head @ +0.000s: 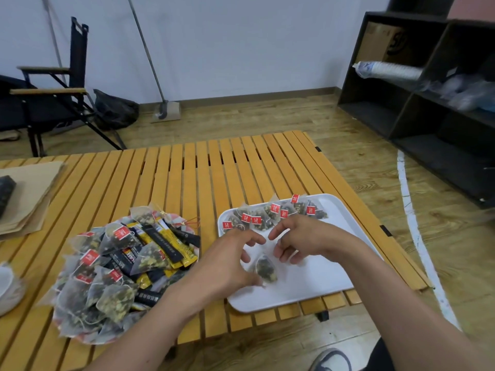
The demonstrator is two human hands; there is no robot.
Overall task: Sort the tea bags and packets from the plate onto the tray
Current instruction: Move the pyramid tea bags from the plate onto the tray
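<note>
A patterned plate [80,338] at the left is heaped with clear pyramid tea bags [117,236] with red tags and with yellow-and-black stick packets [171,247]. To its right lies a white tray [308,286] with a row of red-tagged tea bags [267,216] along its far edge. A single tea bag [264,269] lies on the tray's middle. My left hand [227,263] hovers just left of it, fingers loosely spread, thumb at the bag's near corner. My right hand [294,238] is above the tray behind that bag, its fingers relaxed and holding nothing.
The slatted wooden table [187,178] ends just past the tray's right side. Brown paper sheets [26,194] and a white bowl [8,287] sit at the left. A folding chair [53,97], a broom [163,111] and black shelves [428,103] stand beyond.
</note>
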